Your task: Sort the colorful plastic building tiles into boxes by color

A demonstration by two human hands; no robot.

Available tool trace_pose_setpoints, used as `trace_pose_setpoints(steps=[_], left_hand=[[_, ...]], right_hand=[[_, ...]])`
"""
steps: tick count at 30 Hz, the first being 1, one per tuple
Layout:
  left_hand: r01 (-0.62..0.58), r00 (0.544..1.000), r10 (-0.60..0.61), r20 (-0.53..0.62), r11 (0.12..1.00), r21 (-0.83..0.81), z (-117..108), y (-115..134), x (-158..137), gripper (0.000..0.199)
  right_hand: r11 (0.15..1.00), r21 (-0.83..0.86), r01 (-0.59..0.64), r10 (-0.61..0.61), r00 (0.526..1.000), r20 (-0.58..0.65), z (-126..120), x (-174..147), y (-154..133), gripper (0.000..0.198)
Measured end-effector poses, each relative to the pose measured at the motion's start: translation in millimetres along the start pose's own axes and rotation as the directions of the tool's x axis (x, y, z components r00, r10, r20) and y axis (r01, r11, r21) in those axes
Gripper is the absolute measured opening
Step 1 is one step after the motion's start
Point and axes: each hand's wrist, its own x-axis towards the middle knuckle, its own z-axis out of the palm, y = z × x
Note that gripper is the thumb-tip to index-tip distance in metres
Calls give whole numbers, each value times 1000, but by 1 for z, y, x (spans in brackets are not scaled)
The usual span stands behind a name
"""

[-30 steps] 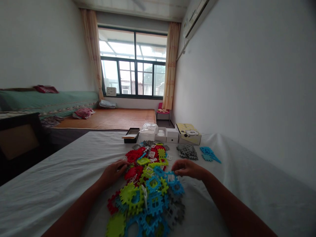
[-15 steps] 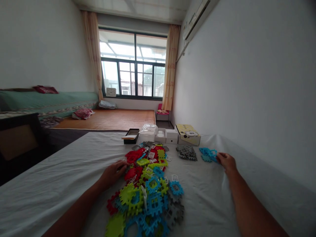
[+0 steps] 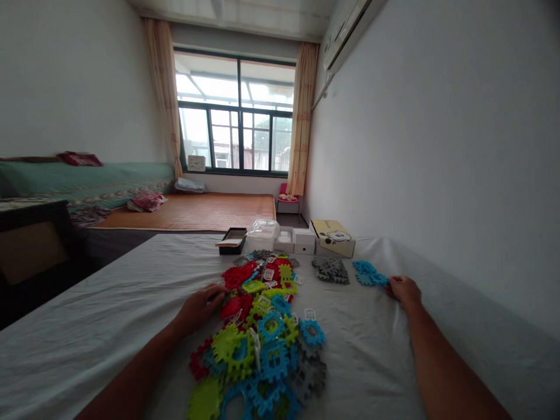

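At the right, my right hand point(image 3: 405, 290) pinches the edge of a blue toothed building piece point(image 3: 380, 279). That piece lies low against a small group of blue interlocking pieces point(image 3: 364, 269) on the cloth. My left hand point(image 3: 205, 303) rests at the left edge of a long mixed heap, its fingertips by the red pieces point(image 3: 236, 306); the fingers look stretched out, and nothing shows in them. Green toothed pieces point(image 3: 227, 344), blue frame pieces point(image 3: 273, 359) and white lattice window pieces point(image 3: 310, 315) lie jumbled in the heap. Grey toothed pieces point(image 3: 330, 270) form a separate stack between heap and right hand.
Along the far table edge stand a black open box point(image 3: 233, 248), a clear plastic container point(image 3: 262, 236), a white box point(image 3: 303, 241) and a yellow cartoon box point(image 3: 335, 238). A grey-white cloth point(image 3: 131, 291) covers the table. The wall point(image 3: 459, 175) rises close on the right.
My right hand has shifted slightly right and down, and the blue piece in it now lies lower and flatter beside the blue group. My left hand has stayed in place.
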Motion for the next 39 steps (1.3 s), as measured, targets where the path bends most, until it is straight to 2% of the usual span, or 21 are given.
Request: trace_pose_setpoints(steps=[6, 9, 12, 14, 15, 16, 17, 18, 19, 20, 21, 22, 23, 25, 29, 32, 35, 37, 38, 39], left_hand=[[-10, 1000, 10, -4, 1000, 17, 0, 1, 1, 32], [-7, 1000, 6, 5, 1000, 31, 0, 0, 1, 32], [-11, 1000, 10, 7, 999, 35, 0, -1, 1, 32], [-17, 1000, 16, 10, 999, 33, 1, -3, 1, 32], [-19, 1000, 18, 12, 999, 31, 1, -3, 1, 32], [-19, 1000, 19, 13, 999, 29, 1, -4, 1, 32], [-19, 1000, 19, 11, 999, 27, 1, -4, 1, 32], [-18, 1000, 18, 11, 1000, 26, 1, -4, 1, 32], [-17, 1000, 17, 8, 1000, 25, 1, -4, 1, 32], [-14, 1000, 14, 6, 1000, 25, 1, -4, 0, 32], [-12, 1000, 11, 5, 1000, 26, 2, -4, 0, 32], [-9, 1000, 9, 4, 1000, 28, 2, -4, 0, 32], [-7, 1000, 7, 4, 1000, 30, 1, -3, 0, 32], [-3, 1000, 3, 7, 999, 33, 1, -3, 0, 32], [-5, 1000, 5, 8, 1000, 29, 1, -5, 1, 32], [-7, 1000, 7, 5, 1000, 26, 1, -6, 2, 32], [-9, 1000, 9, 1, 1000, 29, 1, -5, 2, 32], [-10, 1000, 10, -2, 1000, 29, 1, -4, 1, 32], [-10, 1000, 10, -2, 1000, 27, 1, -4, 1, 32], [-10, 1000, 10, -2, 1000, 25, 1, -3, 1, 32]], right_hand=[[998, -33, -51, 52, 998, 42, 0, -5, -8, 23], [999, -36, -23, 24, 999, 33, -2, -9, -17, 28], [999, -12, 45, -45, 998, 37, -3, -13, -42, 37], [991, 45, 129, -134, 983, 123, -2, -23, -68, 38], [977, 107, 185, -206, 951, 233, -2, -31, -84, 38], [953, 187, 239, -293, 883, 366, -2, -41, -101, 39], [912, 301, 280, -405, 742, 535, -1, -53, -117, 41], [866, 405, 292, -499, 551, 669, -1, -66, -133, 45], [828, 480, 290, -560, 361, 746, -1, -80, -147, 51], [801, 527, 284, -587, 198, 785, -1, -93, -158, 58], [783, 548, 292, -593, 87, 800, -1, -105, -168, 65], [768, 558, 314, -592, 19, 805, 0, -115, -175, 71], [752, 562, 345, -594, -18, 805, 1, -123, -180, 74], [701, 574, 423, -615, -48, 787, 3, -132, -184, 71], [643, 585, 494, -654, -43, 755, 7, -132, -183, 58], [681, 592, 431, -653, -8, 757, 10, -127, -180, 48], [757, 595, 270, -621, 14, 784, 13, -124, -176, 37], [805, 577, 139, -589, 60, 806, 15, -119, -171, 35], [820, 566, 80, -572, 106, 813, 16, -114, -167, 36], [827, 562, 29, -557, 177, 811, 18, -108, -162, 37]])
